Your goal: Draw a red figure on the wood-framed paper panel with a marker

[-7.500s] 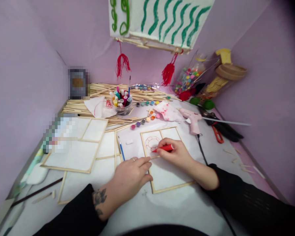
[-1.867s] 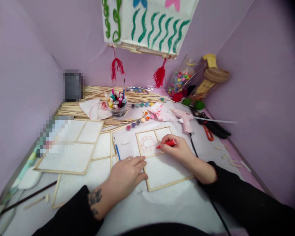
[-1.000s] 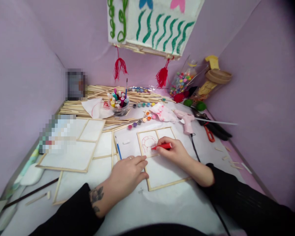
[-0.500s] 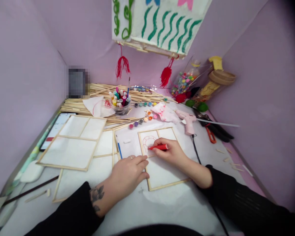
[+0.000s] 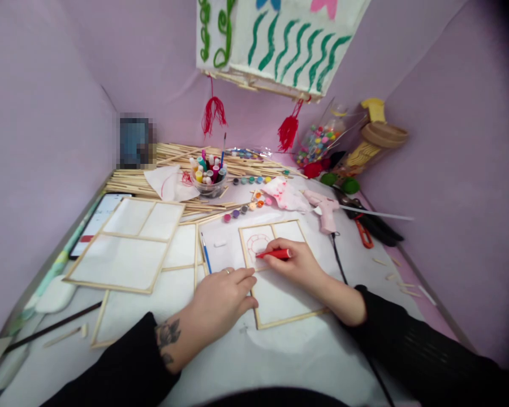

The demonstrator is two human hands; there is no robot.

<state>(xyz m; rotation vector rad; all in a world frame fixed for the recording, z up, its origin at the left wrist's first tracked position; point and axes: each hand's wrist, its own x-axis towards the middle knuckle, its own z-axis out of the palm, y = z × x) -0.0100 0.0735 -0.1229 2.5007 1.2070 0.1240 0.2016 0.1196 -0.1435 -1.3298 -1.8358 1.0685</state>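
Note:
A red marker [image 5: 280, 254] is gripped by my right hand [image 5: 294, 263], its tip on the white paper in the upper left section of a wood-framed panel [image 5: 288, 294]. Red lines forming a ring-like drawing [image 5: 258, 243] show beside the tip. My left hand [image 5: 227, 297] lies flat with its fingers spread a little, the fingertips at the panel's left edge, holding nothing. A blue paintbrush [image 5: 206, 254] and a small white piece [image 5: 219, 244] lie left of the panel.
More framed panels [image 5: 123, 257] overlap at the left, beside a phone [image 5: 97, 220]. A cup of markers [image 5: 209, 183], paint pots [image 5: 236, 213] and wooden sticks [image 5: 169, 155] stand behind. A pink glue gun [image 5: 327, 212] and pliers [image 5: 375, 223] lie right. A painted lantern [image 5: 292, 51] hangs above.
The view has shifted very slightly. Both hands stay in nearly the same place, with the red marker still held at the drawing.

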